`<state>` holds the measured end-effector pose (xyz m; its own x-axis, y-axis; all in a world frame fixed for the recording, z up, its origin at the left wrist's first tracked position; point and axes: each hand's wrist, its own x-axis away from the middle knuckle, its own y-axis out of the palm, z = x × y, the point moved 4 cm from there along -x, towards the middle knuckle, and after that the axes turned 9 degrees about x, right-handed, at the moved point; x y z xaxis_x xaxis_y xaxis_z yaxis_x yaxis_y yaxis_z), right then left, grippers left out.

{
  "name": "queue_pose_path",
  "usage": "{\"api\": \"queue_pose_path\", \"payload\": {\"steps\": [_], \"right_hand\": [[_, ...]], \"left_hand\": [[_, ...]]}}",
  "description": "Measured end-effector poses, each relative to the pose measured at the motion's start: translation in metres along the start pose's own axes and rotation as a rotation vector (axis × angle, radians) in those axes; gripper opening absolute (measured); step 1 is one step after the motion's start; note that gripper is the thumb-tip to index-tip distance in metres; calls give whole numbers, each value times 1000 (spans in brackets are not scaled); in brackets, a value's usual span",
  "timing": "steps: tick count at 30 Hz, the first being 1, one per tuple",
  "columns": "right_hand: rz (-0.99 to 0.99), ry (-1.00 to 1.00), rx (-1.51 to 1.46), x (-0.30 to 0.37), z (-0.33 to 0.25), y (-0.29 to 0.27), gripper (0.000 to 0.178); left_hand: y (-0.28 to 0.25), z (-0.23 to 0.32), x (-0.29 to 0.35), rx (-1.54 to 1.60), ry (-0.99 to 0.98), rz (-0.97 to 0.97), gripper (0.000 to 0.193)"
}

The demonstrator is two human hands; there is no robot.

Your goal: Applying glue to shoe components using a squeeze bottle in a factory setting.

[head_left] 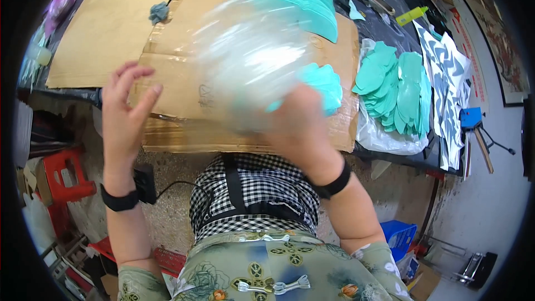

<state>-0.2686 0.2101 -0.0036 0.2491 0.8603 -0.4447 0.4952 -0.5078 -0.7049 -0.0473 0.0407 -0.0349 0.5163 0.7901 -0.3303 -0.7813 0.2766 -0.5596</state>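
Note:
My left hand (127, 103) is raised over the left part of the cardboard (173, 67), fingers apart, with nothing in it. Motion smears my right hand (298, 125), which is at the lower right of a clear plastic sheet (245, 50) and appears to grip it; its fingertips cannot be made out. The sheet, also blurred, is above the middle of the cardboard. Partly behind my right hand and the sheet lies a small pile of turquoise cut pieces (326, 86) with scalloped edges. A larger fanned stack of turquoise pieces (301, 0) sits farther back.
Green cut pieces (390, 89) lie on white plastic at the right, beside patterned white sheets (446, 78). A yellow-green bottle (411, 15) is at the back right. A grey crumpled cloth (159, 13) rests at the cardboard's left. Below stand a red stool (67, 175) and blue basket (398, 237).

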Motion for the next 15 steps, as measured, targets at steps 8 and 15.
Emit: {"api": "queue_pose_path", "payload": {"steps": [8, 15], "right_hand": [[202, 437, -60, 49, 78, -48, 39], [462, 797, 75, 106, 118, -135, 33]], "left_hand": [[-18, 27, -127, -110, 126, -131, 31], [39, 11, -204, -170, 97, -280, 34]]}}
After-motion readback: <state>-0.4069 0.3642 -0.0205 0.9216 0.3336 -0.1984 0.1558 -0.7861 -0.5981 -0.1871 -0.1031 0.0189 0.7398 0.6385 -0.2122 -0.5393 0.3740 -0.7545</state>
